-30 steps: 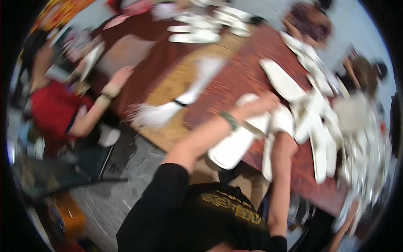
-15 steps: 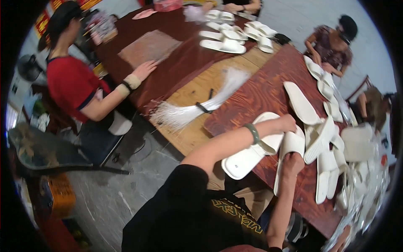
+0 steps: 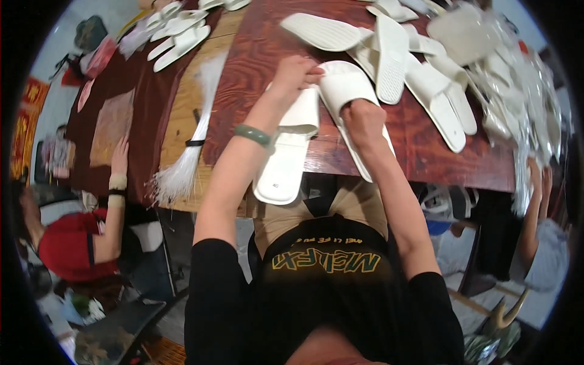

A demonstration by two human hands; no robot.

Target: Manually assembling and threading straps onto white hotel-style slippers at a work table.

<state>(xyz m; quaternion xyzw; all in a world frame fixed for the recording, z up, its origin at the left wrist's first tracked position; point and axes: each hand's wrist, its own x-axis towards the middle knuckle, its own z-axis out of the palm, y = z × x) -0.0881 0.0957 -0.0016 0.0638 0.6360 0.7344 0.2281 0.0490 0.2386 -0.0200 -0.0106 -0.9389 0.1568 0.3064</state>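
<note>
Two white slippers lie side by side on the reddish wood-grain table in front of me. My right hand (image 3: 364, 121) is closed, its fingers tucked at the opening under the strap of the right slipper (image 3: 347, 88). Over the toe of the left slipper (image 3: 281, 167) is my left hand (image 3: 298, 76), a green bangle (image 3: 252, 134) on its wrist. Its fingers are pinched together beside the right slipper's toe; whatever they hold is hidden. The left slipper's heel juts past the table edge.
Several white slippers (image 3: 435, 91) lie to the right, near clear plastic bags (image 3: 535, 109). A bundle of white strands (image 3: 204, 115), tied with a black band, lies left. Beyond it a co-worker's hand (image 3: 120, 157) rests by a plastic sheet (image 3: 112, 128). Another person's arms show far right.
The view has turned, so the table edge now runs across in front of me. Both hands stay at the same pair of slippers, the right still at the strap.
</note>
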